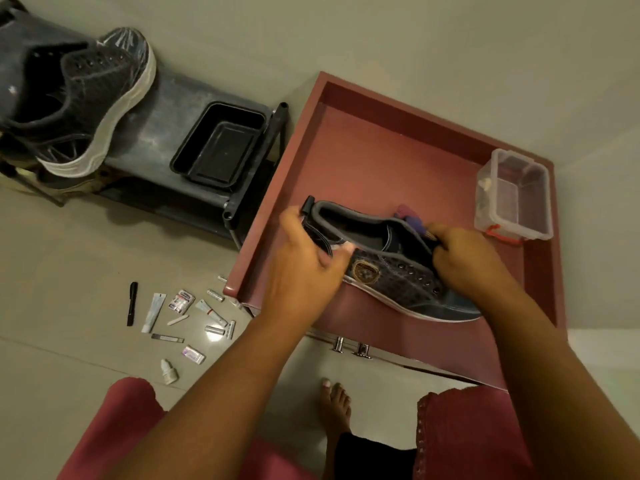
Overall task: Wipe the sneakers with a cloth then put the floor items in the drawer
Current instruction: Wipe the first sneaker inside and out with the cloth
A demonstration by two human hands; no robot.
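1. The dark grey canvas sneaker with a white sole (391, 268) hangs over the open reddish-brown wooden drawer (363, 157), long axis running from heel at left to toe at lower right.
2. The left hand (304, 271) grips the heel; the right hand (464, 261) pinches the tongue area, seemingly with a purple cloth (408, 216).
3. Small floor items (183, 320) lie scattered on the pale tiled floor (69, 289), nearer the left hand.
4. A clear plastic box (516, 199) sits in the drawer's right corner.
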